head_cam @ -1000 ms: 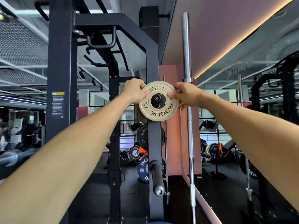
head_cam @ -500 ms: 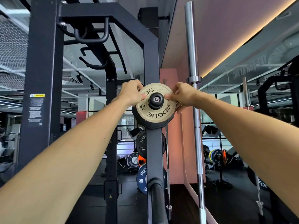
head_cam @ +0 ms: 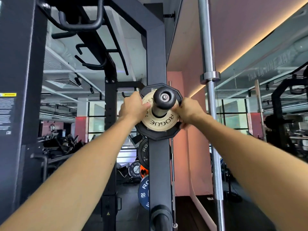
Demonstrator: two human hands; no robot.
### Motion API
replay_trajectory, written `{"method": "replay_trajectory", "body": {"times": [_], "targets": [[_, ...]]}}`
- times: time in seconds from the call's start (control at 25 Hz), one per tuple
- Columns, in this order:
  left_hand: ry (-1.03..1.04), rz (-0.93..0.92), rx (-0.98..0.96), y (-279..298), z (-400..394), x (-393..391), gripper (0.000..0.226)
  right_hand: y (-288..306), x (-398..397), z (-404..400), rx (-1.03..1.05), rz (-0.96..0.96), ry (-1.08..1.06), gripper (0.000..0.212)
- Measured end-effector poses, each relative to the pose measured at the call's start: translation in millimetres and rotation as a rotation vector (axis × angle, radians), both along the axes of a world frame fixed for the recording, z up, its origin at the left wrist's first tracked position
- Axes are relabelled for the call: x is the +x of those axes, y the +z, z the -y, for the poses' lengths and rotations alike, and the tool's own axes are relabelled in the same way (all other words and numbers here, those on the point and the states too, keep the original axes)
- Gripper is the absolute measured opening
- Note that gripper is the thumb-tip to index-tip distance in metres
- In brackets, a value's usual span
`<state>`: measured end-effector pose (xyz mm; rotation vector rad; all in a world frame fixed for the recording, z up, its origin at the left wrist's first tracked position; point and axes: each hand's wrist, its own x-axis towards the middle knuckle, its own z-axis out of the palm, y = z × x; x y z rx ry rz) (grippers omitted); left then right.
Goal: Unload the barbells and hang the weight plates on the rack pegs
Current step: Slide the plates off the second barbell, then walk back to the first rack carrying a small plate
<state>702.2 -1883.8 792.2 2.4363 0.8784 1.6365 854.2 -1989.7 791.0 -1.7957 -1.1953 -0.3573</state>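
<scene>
cream-coloured little rogue plate is threaded on the upper rack peg now, sitting right against a bigger black plate behind it, and the peg's rubber-capped end sticks out toward the camera through the hole. left hand has its fingers curled round the plate's left edge with the thumb pressed on the face next to the peg. right hand pinches the right edge, fingers wrapped behind the rim, thumb up front. so both hands have hold of it, not let go.

all of this hangs off the dark rack upright dead centre. lower down on the same post there's a black 5 kg plate, then a blue 20 plate, and another peg at the bottom edge. a steel barbell stands upright just to the right of the hands, near the pink wall.
</scene>
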Motion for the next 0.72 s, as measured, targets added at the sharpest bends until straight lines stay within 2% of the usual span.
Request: {"method": "replay_trajectory", "body": {"times": [0.08, 0.2, 0.4, 0.48, 0.6, 0.72], "targets": [[0.048, 0.007, 0.06, -7, -4, 10, 0.022, -9, 8, -10, 0.074, 0.042, -0.007, 0.033], [0.007, 0.031, 0.084, -8, -6, 9, 0.02, -15, 8, -12, 0.153, 0.063, -0.015, 0.032], [-0.102, -0.073, 0.083, -14, -17, -4, 0.01, -28, -3, -3, 0.129, 0.016, 0.01, 0.027], [-0.146, -0.182, 0.042, -27, -15, -20, 0.025, -40, -7, 10, 0.061, 0.079, -0.002, 0.027], [-0.115, -0.331, -0.039, -51, -6, -50, 0.051, -63, -20, 30, -0.059, 0.171, -0.01, 0.039], [-0.036, -0.417, -0.107, -84, 15, -89, 0.057, -91, -42, 53, -0.205, 0.206, 0.025, 0.049]]}}
